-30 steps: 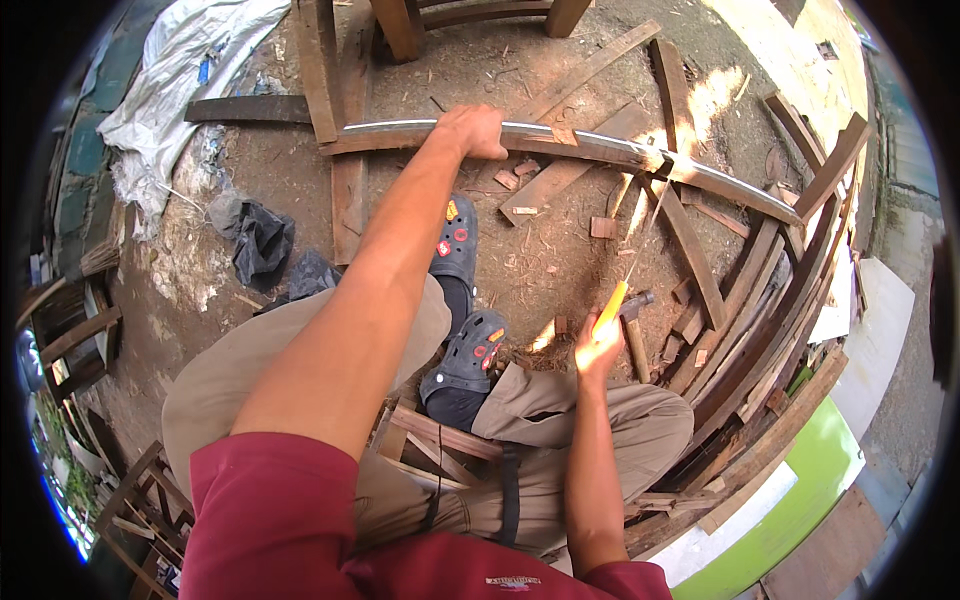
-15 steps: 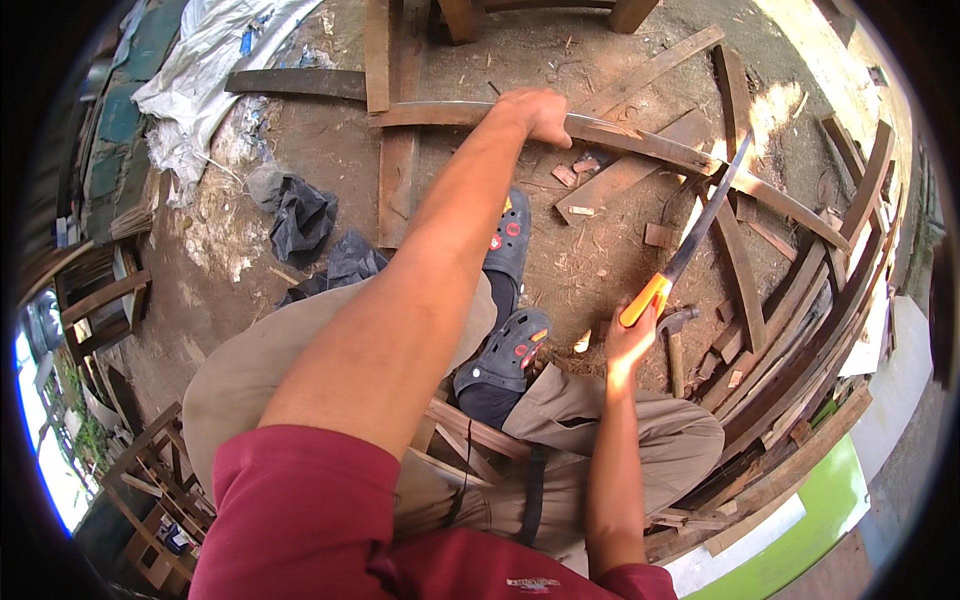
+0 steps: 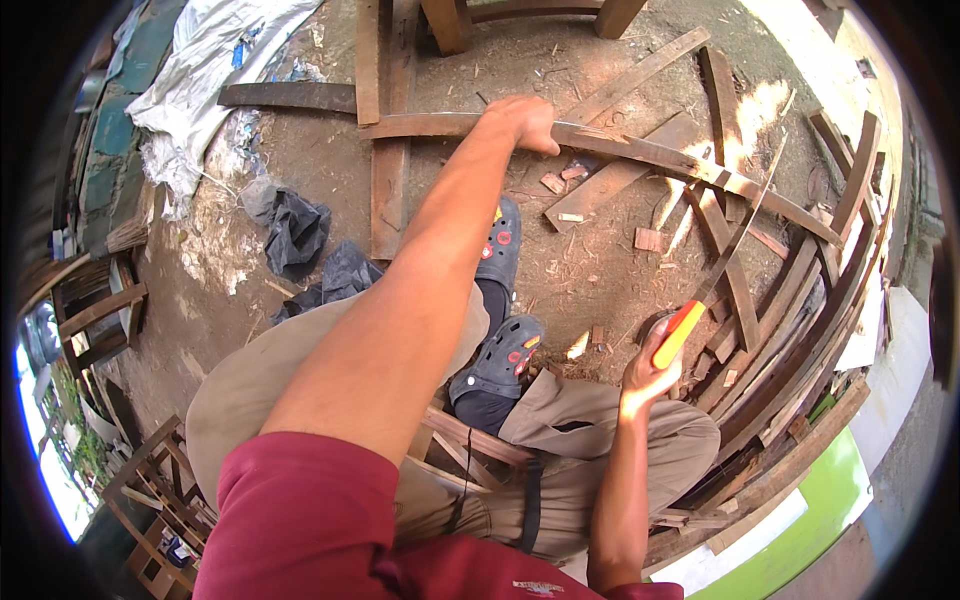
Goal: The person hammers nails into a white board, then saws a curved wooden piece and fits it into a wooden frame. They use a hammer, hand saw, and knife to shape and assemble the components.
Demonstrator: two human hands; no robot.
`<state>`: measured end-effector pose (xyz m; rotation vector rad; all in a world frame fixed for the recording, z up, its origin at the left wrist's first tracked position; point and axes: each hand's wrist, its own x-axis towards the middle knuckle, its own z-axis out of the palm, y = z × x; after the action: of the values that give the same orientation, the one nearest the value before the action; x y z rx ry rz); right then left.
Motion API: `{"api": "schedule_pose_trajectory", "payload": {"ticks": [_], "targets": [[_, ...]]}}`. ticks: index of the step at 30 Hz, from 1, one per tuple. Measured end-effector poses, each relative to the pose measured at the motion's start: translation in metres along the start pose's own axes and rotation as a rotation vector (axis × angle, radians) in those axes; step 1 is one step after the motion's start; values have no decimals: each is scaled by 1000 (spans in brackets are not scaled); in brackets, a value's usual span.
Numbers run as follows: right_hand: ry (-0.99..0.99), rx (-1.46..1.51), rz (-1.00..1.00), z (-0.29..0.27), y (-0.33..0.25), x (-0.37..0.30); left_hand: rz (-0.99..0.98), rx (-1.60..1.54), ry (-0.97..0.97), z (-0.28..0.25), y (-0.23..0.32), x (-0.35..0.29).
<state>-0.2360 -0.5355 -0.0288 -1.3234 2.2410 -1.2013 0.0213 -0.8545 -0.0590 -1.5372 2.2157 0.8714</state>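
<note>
A long, slightly curved wooden strip runs across the far ground. My left hand is closed over its middle, fingers wrapped round the edge. In my right hand is the orange and yellow handle of a handsaw. The saw's narrow blade points away and crosses the strip toward its right end. Whether the teeth touch the wood I cannot tell. Below the strip lie a shorter board and an upright-lying plank.
Stacked curved wood pieces fill the right side. My clog-clad feet rest near the middle, with wood chips around. Black plastic and a white sheet lie at left. Wooden legs stand at the far edge.
My right hand has moved right and slightly nearer with the saw, and the blade now crosses the strip farther right. My left hand keeps its grip on the strip. The view shifted slightly.
</note>
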Motion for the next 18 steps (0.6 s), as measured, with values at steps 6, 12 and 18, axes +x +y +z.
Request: {"api": "schedule_pose_trajectory", "payload": {"ticks": [6, 12, 18], "targets": [[-312, -224, -62, -124, -99, 99, -72, 22, 14, 8, 2, -10], [-390, -742, -309, -177, -32, 170, -23, 57, 102, 5, 13, -7], [-87, -613, -208, -67, 113, 91, 31, 119, 300, 51, -3, -8]]}}
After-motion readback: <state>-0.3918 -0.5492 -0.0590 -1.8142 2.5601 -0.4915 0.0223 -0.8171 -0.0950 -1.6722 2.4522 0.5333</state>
